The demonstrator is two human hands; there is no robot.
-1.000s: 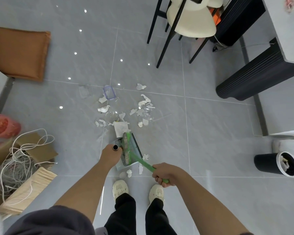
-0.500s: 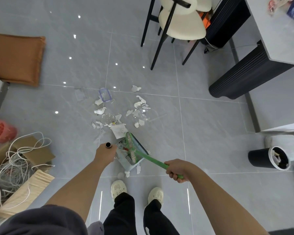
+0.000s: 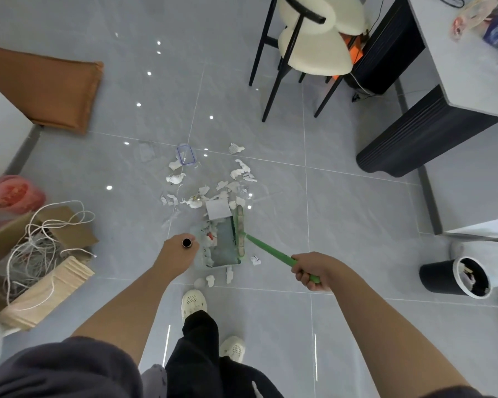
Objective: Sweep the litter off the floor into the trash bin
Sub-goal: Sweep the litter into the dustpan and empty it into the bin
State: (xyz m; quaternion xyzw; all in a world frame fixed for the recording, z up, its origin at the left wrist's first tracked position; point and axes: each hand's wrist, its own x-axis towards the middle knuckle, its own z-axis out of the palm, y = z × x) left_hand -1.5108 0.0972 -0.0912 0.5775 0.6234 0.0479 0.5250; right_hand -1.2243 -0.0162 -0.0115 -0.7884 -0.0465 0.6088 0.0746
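My left hand (image 3: 179,251) is clamped round the top of the dustpan (image 3: 223,248) handle, seen end-on as a black ring. The pan sits just right of that hand, centre frame, on the floor (image 3: 357,202). My right hand (image 3: 311,271) is fisted on the green broom (image 3: 270,253) handle, lower right of the pan. The broom head (image 3: 240,225) lies along the pan's right edge.

The pan's long axis runs up-down in frame, mouth toward the top, with a white sheet (image 3: 217,209) at the lip. The broom handle slants from the head down-right to my fist.

Paper litter (image 3: 236,173) is scattered above the pan, and a few scraps (image 3: 210,280) lie below it by my shoes. There is open tile to the right, with the trash bin (image 3: 454,278) well apart at the lower right edge. Chair legs (image 3: 270,93) are upper centre, cardboard boxes with rope (image 3: 41,254) at the left edge.
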